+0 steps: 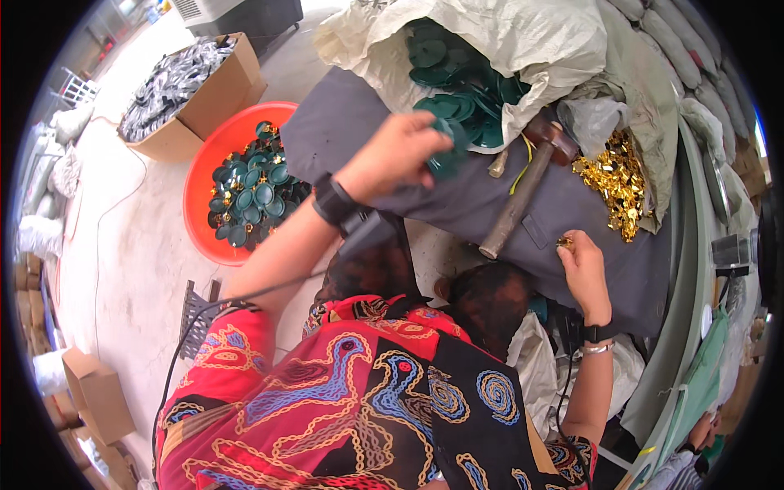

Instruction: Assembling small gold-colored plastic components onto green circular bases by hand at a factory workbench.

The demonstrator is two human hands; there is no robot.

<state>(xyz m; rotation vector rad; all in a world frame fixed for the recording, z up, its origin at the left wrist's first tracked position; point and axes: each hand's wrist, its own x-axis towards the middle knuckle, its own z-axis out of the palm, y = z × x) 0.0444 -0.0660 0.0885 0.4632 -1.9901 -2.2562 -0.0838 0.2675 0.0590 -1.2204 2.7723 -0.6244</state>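
My left hand (pixel 398 157) is closed on a dark green disc (pixel 445 151), blurred by motion; whether it is one disc or more I cannot tell. It hovers over the grey cloth (pixel 343 114), beside the mouth of a white woven sack (pixel 359 37) full of green discs (pixel 457 77). At the right, my right hand (pixel 585 273) pinches a small gold piece (pixel 563 242) between thumb and fingertips. A heap of shiny gold pieces (pixel 616 184) lies just beyond it. Between my hands rests a wooden-handled hammer (pixel 518 200).
An orange-red basin (pixel 196 200) on the floor holds green discs, some with gold pieces attached. Behind it stands a cardboard box (pixel 196 102) of dark strips. A clear plastic bag (pixel 592 126) sits near the hammer head. At the lower right rim another person's hand (pixel 702 429) shows.
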